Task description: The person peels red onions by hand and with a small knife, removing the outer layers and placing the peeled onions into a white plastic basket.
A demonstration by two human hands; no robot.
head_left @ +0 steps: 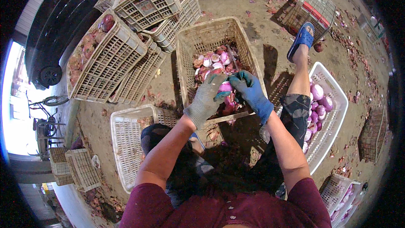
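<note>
Both hands meet over a dirty plastic crate [207, 30] that holds onion skins and cut onion ends [212, 63]. My left hand [210, 93], in a grey knitted glove with green fingertips, is closed around a purple onion [225, 86]. My right hand [248, 90], in a blue glove, touches the onion's right side with bent fingers; whether it pinches skin or a small tool is too hidden to tell. At the right, a white plastic crate [340, 114] holds peeled purple onions [317, 92].
Stacked crates [109, 66] stand at the upper left, one full of unpeeled onions [89, 50]. A white crate [133, 145] lies by my left knee. My foot in a blue sandal [303, 39] is beside an overturned crate [316, 9]. Skins litter the floor.
</note>
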